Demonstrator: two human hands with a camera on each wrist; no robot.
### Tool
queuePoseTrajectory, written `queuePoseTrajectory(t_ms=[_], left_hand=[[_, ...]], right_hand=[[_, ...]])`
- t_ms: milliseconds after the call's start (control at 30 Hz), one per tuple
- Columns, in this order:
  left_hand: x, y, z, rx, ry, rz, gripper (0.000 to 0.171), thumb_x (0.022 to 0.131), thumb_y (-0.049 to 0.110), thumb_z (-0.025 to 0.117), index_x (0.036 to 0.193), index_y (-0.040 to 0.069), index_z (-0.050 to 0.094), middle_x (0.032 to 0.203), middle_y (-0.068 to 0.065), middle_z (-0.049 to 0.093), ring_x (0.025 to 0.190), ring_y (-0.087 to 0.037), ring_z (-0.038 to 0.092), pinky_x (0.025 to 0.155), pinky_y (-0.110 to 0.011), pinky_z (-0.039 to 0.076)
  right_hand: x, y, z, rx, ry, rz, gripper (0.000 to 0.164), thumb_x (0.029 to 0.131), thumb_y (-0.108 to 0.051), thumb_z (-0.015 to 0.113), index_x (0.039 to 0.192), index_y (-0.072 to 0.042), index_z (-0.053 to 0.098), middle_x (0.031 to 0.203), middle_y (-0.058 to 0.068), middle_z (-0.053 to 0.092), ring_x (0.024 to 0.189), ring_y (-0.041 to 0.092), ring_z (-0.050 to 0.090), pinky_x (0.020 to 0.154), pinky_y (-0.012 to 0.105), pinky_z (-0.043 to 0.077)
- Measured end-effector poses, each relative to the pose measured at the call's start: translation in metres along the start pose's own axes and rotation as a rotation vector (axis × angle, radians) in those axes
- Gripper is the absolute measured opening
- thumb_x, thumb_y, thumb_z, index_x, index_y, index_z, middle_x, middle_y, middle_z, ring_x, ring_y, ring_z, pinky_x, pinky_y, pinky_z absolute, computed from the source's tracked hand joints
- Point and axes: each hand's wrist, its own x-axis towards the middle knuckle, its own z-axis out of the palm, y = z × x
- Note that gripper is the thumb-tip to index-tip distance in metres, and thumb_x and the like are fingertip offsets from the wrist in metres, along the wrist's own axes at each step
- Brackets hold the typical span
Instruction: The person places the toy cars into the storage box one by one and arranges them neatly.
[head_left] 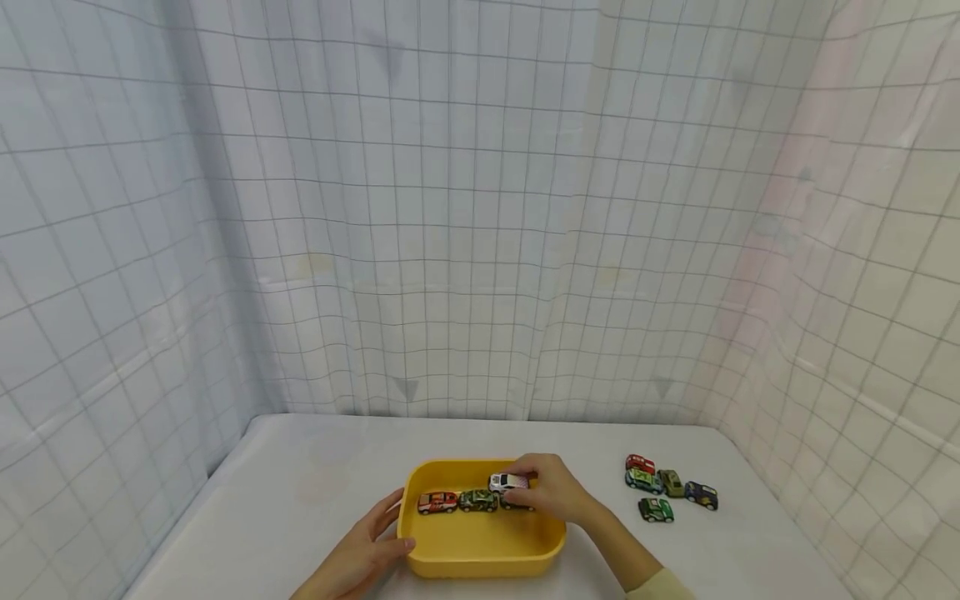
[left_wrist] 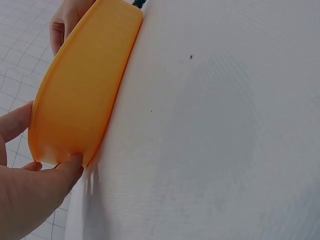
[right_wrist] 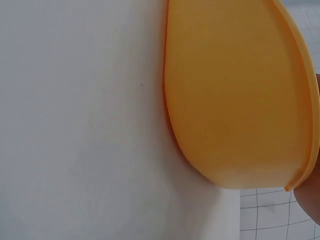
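Note:
A yellow plastic bin with rounded corners stands on the white table. My left hand holds its left end, thumb and fingers against the wall; in the left wrist view, the left hand touches the rim and lower wall. Inside the bin, my right hand pinches a white toy car between thumb and fingers. Below that car is a dark toy car, partly hidden by the fingers. To the left, a camouflage-green toy car and a red toy car rest in a row on the bin floor.
Right of the bin, on the table, lie several toy cars: a red one, a green-and-blue one, an olive one, a dark blue one and a green one. White gridded curtains enclose the table.

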Motion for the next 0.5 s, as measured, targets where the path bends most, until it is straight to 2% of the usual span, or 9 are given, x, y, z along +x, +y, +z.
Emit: queuePoseTrajectory(t_ms=[267, 500], left_hand=[[0.001, -0.002, -0.001, 0.015, -0.007, 0.012, 0.093, 0.096, -0.005, 0.067, 0.163, -0.004, 0.003, 0.162, -0.041, -0.004, 0.148, -0.058, 0.006, 0.113, -0.053, 0.04], [0.001, -0.001, -0.001, 0.015, -0.003, 0.011, 0.093, 0.095, -0.006, 0.066, 0.163, -0.004, 0.002, 0.162, -0.041, -0.003, 0.148, -0.058, 0.005, 0.112, -0.052, 0.041]], right_hand=[[0.012, -0.006, 0.014, 0.004, -0.025, -0.036, 0.023, 0.089, -0.02, 0.084, 0.111, -0.014, 0.08, 0.1, -0.012, 0.07, 0.088, 0.007, 0.063, 0.077, 0.025, 0.056], [0.024, -0.017, 0.027, -0.009, -0.058, -0.055, 0.025, 0.089, -0.02, 0.084, 0.112, -0.012, 0.08, 0.099, -0.014, 0.069, 0.087, 0.005, 0.061, 0.075, 0.023, 0.055]])
